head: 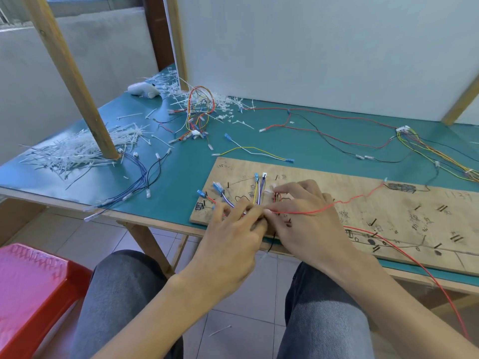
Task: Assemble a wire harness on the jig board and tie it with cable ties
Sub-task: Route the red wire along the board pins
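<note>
A wooden jig board (363, 193) with black pegs and pen marks lies at the table's front edge. At its left end a wire bundle (258, 193) of yellow, white and purple wires with blue and white connectors fans out between pegs. My left hand (230, 239) pinches the bundle where the wires meet. Touching it from the right, my right hand (303, 218) pinches the same spot, where a red wire (324, 208) runs off to the right across the board. Whether a cable tie is between my fingers stays hidden.
A heap of white cable ties (77, 151) surrounds a wooden post (77, 79) at the left. Loose harnesses (199, 110) and long wires (337, 133) lie on the green table (181, 172) behind the board. A red stool (31, 288) stands at lower left.
</note>
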Demonstrator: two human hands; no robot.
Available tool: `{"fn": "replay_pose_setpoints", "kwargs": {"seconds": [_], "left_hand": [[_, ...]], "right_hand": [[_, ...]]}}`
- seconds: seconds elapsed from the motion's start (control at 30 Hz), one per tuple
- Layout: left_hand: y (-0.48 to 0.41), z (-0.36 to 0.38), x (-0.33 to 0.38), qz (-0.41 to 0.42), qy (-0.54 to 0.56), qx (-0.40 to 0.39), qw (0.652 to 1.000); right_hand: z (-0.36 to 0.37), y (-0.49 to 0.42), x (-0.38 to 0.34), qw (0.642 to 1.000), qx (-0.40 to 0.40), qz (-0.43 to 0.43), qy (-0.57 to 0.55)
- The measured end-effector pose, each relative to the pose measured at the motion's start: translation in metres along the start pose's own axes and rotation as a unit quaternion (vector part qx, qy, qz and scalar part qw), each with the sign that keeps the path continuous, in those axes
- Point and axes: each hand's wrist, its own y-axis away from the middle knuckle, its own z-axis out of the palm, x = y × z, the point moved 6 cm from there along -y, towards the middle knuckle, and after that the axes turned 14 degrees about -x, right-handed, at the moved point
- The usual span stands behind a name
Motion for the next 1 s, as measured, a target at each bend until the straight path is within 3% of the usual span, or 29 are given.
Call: {"fn": "replay_pose_setpoints", "kwargs": {"seconds": [0.2, 0.33, 0.47, 0.87, 1.0], "left_hand": [[0.001, -0.002, -0.002, -0.005, 0.002, -0.03, 1.0], [0.0, -0.002, -0.002, -0.017, -0.003, -0.056, 0.998], [0.002, -0.004, -0.004, -0.025, 0.002, -0.084, 0.996], [0.006, -0.004, -0.001, 0.012, 0.035, -0.1, 0.994], [0.005, 0.0, 0.001, 0.011, 0.022, -0.097, 0.995]], "right_hand": [[0.003, 0.033, -0.003, 0.998, 0.053, -0.041, 0.017], [0.009, 0.046, -0.008, 0.994, 0.033, -0.057, 0.086], [0.009, 0.049, -0.007, 0.995, 0.014, -0.046, 0.084], [0.006, 0.059, 0.007, 0.998, 0.048, -0.021, -0.028], [0.0, 0.064, 0.013, 0.984, 0.104, -0.037, -0.139]]}}
